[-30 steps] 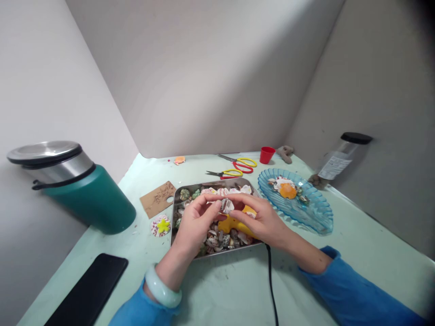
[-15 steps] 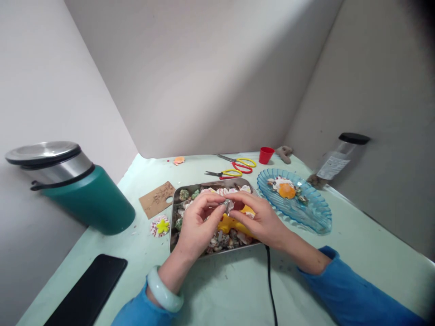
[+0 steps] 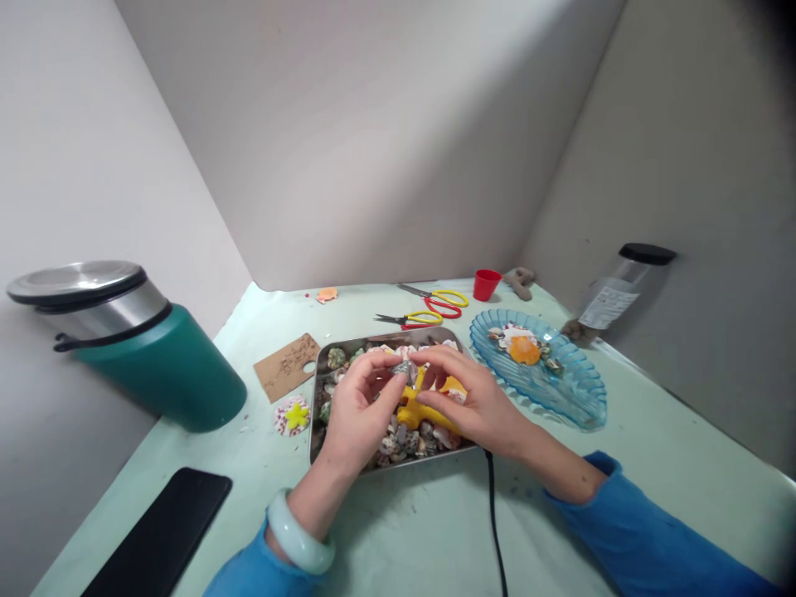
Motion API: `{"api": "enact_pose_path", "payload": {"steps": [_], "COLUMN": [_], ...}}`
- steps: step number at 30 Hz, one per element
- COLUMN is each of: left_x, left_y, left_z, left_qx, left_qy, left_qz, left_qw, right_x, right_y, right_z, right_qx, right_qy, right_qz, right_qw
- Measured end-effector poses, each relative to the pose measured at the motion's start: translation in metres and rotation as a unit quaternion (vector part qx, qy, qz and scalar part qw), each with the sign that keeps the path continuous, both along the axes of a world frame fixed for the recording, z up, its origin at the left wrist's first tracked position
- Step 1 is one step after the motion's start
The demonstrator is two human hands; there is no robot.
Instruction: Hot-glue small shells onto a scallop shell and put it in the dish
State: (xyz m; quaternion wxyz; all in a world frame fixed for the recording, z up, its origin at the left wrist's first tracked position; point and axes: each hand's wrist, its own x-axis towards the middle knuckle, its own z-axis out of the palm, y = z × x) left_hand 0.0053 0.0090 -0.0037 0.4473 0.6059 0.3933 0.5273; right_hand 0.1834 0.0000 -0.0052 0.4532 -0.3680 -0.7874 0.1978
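Note:
My left hand (image 3: 366, 406) is closed, its thumb and fingers pinching a small grey-white shell (image 3: 404, 368) above the metal tray (image 3: 316, 390). Close on its right is my right hand (image 3: 476, 402), thumb and forefinger apart in a curve; whether a fingertip touches the shell I cannot tell. Beneath the hands a yellow glue gun (image 3: 429, 416) lies across the tray, partly covered by my right hand. Around it are many spotted and greenish shells (image 3: 398, 444). A black cord (image 3: 493, 506) runs from the tray's near right corner toward me.
Left stand a green bottle (image 3: 162, 365), a phone (image 3: 162, 531), brown card (image 3: 286, 366) and a shell disc with a yellow star (image 3: 292, 415). Behind lie scissors (image 3: 416, 318) and a red cup (image 3: 487, 284). Right are a blue plate (image 3: 578, 398) of shells and a clear jar (image 3: 613, 290).
My right thumb and forefinger have moved apart and slightly away from the shell. The small shell has shifted a little left and up with my left fingers.

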Motion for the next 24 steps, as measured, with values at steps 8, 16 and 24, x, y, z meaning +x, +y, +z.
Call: {"api": "enact_pose_path", "payload": {"steps": [8,16,24], "left_x": [0.0025,0.0013,0.0008], "left_y": [-0.004,-0.0031,-0.0027], "left_z": [0.0073,0.006,0.0065], "left_qx": [-0.053,-0.051,-0.054], "left_qy": [-0.023,-0.03,-0.031], "left_qz": [-0.013,-0.024,-0.027], "left_qw": [0.998,0.998,0.998], "right_x": [0.0021,0.003,0.0026], "right_y": [0.0006,0.0029,0.0029], "right_z": [-0.0016,-0.0021,-0.0022], "right_qx": [0.009,0.024,0.028], "right_qy": [0.001,0.004,0.008], "right_qz": [-0.002,0.005,0.007], "right_qw": [1.0,1.0,1.0]}}
